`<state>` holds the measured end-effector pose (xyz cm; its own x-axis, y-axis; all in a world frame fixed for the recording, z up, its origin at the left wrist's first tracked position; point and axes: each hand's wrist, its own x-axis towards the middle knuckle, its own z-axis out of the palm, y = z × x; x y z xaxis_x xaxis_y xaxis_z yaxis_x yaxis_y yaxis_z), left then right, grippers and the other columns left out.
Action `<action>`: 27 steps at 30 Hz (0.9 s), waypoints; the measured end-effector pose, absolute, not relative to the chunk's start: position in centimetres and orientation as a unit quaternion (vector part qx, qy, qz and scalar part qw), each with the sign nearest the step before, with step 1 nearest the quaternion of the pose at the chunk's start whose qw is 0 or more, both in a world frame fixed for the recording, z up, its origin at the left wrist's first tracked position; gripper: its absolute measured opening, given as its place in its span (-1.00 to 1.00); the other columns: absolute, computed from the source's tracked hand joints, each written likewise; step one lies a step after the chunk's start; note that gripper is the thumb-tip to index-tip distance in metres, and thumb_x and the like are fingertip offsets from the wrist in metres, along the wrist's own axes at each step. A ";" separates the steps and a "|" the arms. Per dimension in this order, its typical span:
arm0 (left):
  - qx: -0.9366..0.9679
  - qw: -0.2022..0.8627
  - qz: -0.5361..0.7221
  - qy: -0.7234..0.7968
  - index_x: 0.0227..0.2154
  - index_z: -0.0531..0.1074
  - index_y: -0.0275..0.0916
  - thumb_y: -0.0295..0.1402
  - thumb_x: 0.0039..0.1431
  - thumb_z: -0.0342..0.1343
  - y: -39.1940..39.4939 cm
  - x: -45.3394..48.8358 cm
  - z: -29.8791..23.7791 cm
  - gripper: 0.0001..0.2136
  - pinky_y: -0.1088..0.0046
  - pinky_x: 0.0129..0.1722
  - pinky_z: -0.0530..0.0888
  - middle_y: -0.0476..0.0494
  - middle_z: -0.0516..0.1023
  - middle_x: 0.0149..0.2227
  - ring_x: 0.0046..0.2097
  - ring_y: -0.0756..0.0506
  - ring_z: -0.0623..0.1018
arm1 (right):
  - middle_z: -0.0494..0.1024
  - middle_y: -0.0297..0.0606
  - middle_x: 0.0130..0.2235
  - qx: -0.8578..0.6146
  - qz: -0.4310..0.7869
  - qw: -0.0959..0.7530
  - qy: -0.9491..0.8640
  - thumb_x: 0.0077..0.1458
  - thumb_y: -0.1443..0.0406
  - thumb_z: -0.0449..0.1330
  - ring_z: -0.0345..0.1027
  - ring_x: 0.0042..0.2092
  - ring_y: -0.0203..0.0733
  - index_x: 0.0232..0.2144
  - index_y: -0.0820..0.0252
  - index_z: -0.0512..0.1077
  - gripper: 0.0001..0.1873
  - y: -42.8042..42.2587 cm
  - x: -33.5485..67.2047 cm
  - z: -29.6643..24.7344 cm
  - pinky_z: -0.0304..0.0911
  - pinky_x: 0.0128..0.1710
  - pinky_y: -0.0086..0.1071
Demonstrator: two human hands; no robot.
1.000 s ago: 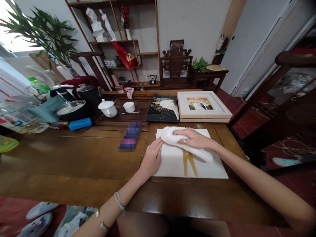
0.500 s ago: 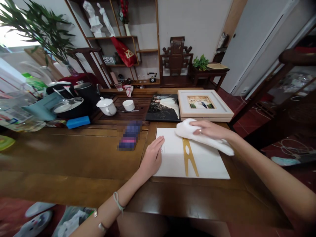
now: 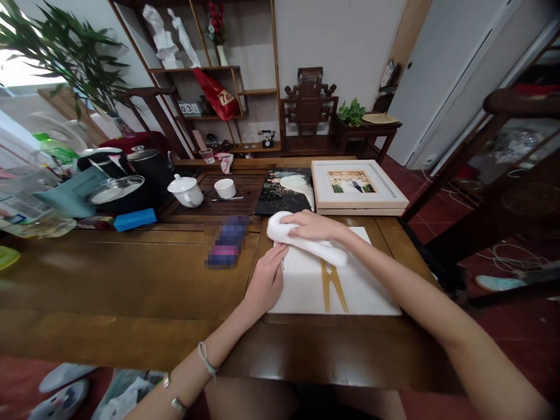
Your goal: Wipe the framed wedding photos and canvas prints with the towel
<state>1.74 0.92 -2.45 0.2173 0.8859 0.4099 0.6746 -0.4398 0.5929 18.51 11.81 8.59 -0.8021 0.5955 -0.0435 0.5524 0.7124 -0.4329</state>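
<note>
A white flat board with a gold mark (image 3: 350,289) lies on the dark wooden table (image 3: 131,280) in front of me. My right hand (image 3: 312,226) presses a white cloth (image 3: 306,242) on the board's far left corner, fingers closed over it. My left hand (image 3: 265,283) rests on the board's left edge, fingers together and laid flat, holding it down.
Behind the board lie a dark photo print (image 3: 286,191) and a white framed picture (image 3: 356,186). A tea tray with a white teapot (image 3: 186,191) and cup (image 3: 225,188) stands further left, beside black pots (image 3: 118,195) and a blue sponge (image 3: 130,219). A blurred purple object (image 3: 225,240) sits left of the board.
My right hand swept the cloth from the board's left to its far right, then back to the far left corner. The left hand stayed on the left edge.
</note>
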 end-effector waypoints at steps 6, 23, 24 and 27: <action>0.766 0.149 0.374 0.501 0.12 0.35 -0.27 -0.52 0.26 -0.16 0.9 1.7 -2.5 -0.59 0.02 0.22 0.29 -0.30 0.37 0.18 0.24 -0.20 0.33 | 0.56 -0.12 -0.19 -0.341 0.194 0.034 -0.919 0.06 0.40 -0.02 0.37 -0.20 -0.01 -0.13 0.22 0.45 -0.64 11.2 18.8 8.6 0.22 -0.20 -0.26; 0.767 0.148 0.364 0.507 0.11 0.35 -0.30 -0.52 0.27 -0.18 0.8 1.9 -2.4 -0.60 0.04 0.24 0.27 -0.31 0.36 0.19 0.25 -0.18 0.32 | 0.47 -0.07 -0.06 -0.427 0.107 -0.062 -0.896 -0.09 0.53 -0.02 0.42 -0.12 0.00 -0.14 0.12 0.44 -0.52 -1.4 30.2 8.8 0.25 -0.15 -0.23; 0.768 0.148 0.362 0.507 0.11 0.35 -0.31 -0.52 0.27 -0.19 0.8 1.9 -2.3 -0.60 0.04 0.24 0.27 -0.32 0.36 0.19 0.25 -0.18 0.32 | 0.48 -0.11 -0.07 -0.410 0.117 -0.061 -0.902 -0.07 0.52 -0.02 0.42 -0.11 -0.01 -0.13 0.07 0.43 -0.52 -2.7 29.7 9.1 0.25 -0.15 -0.24; 0.767 0.149 0.360 0.509 0.12 0.34 -0.30 -0.52 0.28 -0.18 0.8 1.9 -2.2 -0.60 0.04 0.25 0.26 -0.32 0.35 0.20 0.26 -0.18 0.31 | 0.51 -0.19 -0.24 -0.420 0.110 -0.060 -0.899 -0.01 0.49 -0.02 0.43 -0.20 -0.01 -0.13 0.03 0.42 -0.56 -3.4 29.0 9.5 0.28 -0.23 -0.23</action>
